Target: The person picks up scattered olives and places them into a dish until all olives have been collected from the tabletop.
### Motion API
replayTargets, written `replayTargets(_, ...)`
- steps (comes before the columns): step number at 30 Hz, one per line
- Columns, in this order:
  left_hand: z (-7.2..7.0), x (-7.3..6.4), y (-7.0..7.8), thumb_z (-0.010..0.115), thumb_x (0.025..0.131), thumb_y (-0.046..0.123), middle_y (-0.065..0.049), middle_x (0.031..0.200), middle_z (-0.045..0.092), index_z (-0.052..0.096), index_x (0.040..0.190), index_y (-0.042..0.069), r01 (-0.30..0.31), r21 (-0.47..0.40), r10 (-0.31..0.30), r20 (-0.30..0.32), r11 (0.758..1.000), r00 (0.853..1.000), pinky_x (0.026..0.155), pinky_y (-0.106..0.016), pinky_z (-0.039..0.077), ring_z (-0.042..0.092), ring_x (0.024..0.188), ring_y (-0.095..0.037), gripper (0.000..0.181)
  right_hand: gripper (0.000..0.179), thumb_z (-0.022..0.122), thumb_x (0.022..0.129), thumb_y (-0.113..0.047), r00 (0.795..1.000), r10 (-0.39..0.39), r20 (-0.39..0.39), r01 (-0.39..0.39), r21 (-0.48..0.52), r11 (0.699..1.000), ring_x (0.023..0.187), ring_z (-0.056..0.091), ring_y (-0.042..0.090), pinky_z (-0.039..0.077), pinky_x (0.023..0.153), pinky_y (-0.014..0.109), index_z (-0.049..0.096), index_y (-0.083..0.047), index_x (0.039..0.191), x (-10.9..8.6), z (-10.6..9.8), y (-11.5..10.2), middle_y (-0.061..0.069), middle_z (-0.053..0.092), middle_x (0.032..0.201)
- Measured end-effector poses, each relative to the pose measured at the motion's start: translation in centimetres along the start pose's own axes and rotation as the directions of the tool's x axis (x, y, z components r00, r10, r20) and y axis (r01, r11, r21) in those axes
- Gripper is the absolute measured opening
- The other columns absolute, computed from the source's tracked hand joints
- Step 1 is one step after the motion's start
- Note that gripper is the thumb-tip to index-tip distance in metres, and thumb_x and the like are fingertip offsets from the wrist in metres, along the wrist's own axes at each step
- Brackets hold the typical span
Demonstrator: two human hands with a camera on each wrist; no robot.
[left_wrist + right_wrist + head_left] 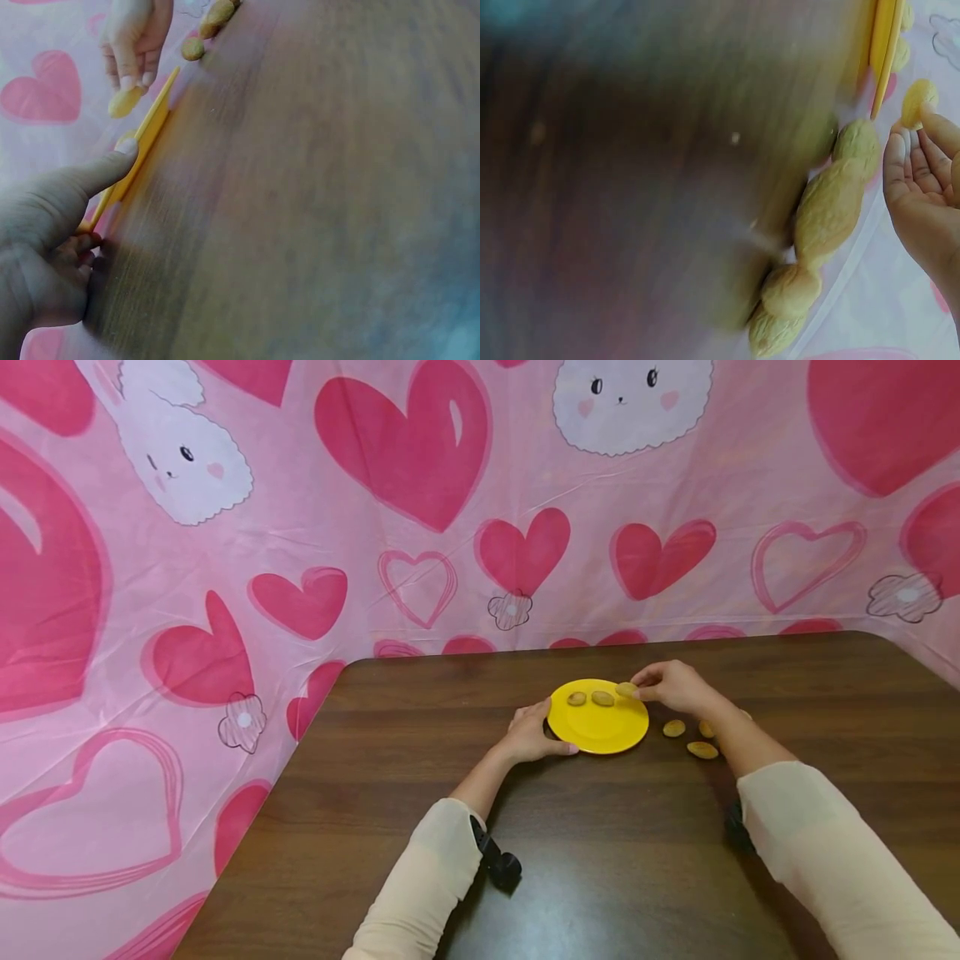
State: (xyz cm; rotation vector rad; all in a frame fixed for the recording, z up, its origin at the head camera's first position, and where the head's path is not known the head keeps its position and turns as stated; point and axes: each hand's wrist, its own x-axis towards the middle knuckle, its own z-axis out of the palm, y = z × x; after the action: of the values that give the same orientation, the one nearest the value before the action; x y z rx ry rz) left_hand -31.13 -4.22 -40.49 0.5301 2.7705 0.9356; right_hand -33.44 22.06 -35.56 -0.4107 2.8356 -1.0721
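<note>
A yellow plate [598, 732] lies on the table. My left hand [531, 735] holds its left edge, the thumb over the rim in the left wrist view. Two small yellow-brown oval pieces [602, 698] with wrinkled skins, like little potatoes, rest along the plate's far part. Over the plate's far right rim my right hand [672, 687] pinches another such oval piece [919, 103] between thumb and fingers. Several more oval pieces [702, 750] lie on the table right of the plate, some partly hidden by the right forearm in the head view.
The brown wooden table [360, 810] reaches back to a pink cloth [585, 493] printed with hearts and rabbit faces, which also hangs along its left side. A black wrist camera [504, 870] hangs below the left sleeve.
</note>
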Motion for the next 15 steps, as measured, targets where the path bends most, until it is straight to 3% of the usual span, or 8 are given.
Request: replayTargets(15, -0.1, 0.0, 0.0, 0.073, 0.075, 0.045, -0.003, 0.148, 0.029, 0.023, 0.147, 0.012, 0.008, -0.017, -0.008, 0.004, 1.000, 1.000, 0.106, -0.039, 0.020, 0.024, 0.128, -0.021, 0.094, 0.027, 0.068, 0.084, -0.014, 0.998, -0.055, 0.024, 0.055, 0.019, 0.998, 0.082, 0.056, 0.023, 0.046, 0.072, 0.030, 0.064, 0.005, 0.104, 1.2, 1.9, -2.5, 0.014, 0.066, 0.095)
